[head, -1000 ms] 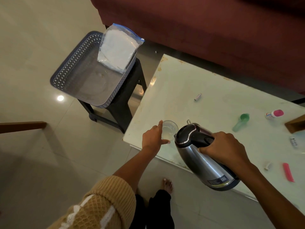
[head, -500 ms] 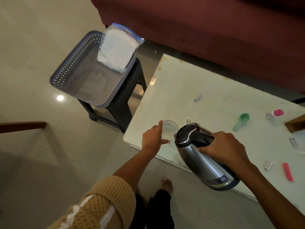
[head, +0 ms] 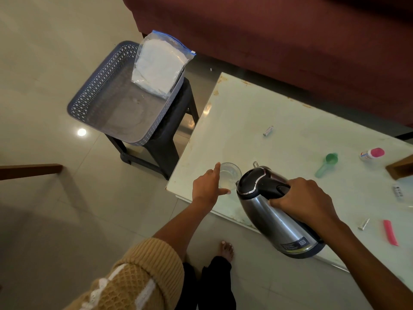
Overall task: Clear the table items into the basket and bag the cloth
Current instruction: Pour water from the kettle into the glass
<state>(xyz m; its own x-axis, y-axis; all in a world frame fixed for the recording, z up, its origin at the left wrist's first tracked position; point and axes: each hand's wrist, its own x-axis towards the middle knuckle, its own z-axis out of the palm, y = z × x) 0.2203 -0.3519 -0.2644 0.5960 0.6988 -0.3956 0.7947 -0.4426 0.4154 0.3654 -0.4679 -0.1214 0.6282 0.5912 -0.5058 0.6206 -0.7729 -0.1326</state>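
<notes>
My right hand [head: 301, 199] grips the black handle of a steel electric kettle [head: 274, 217], tilted with its spout toward a clear glass [head: 230, 174] near the table's front left corner. My left hand [head: 206, 189] wraps around the glass's left side, index finger raised. A grey lattice basket [head: 89, 99] sits on a dark stool to the left; a zip bag with white cloth [head: 158, 68] leans inside its far end. On the white table [head: 234, 113] lie a battery [head: 268, 130], a green scoop [head: 326, 163], a pink-capped bottle [head: 372, 153], a pink strip [head: 390, 236] and another battery [head: 363, 224].
A dark red sofa [head: 290, 41] runs behind the table. A wooden edge [head: 29, 171] juts in from the left, and a wooden block [head: 402, 166] sits at the table's right edge. My bare foot [head: 226, 251] stands on the tiled floor below the table's edge.
</notes>
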